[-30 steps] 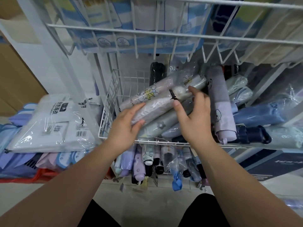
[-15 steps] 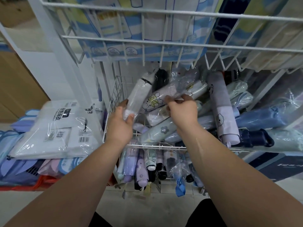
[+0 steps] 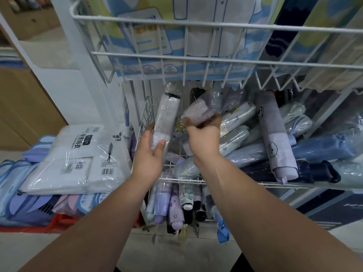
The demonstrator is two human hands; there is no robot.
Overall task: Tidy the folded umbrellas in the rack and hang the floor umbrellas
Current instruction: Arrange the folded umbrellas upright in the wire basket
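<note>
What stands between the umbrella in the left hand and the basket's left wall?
Nothing visible. The left hand holds the grey umbrella nearly upright beside the basket's left wall, no item between. The right hand grips a second umbrella to its right.

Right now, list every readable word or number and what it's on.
"便携雨衣": on the white packet, printed sideways.
Digits under the barcode and the small print on that packet: too small to read.
Print on the blue packs and the dark box: blurred, unreadable.
</note>
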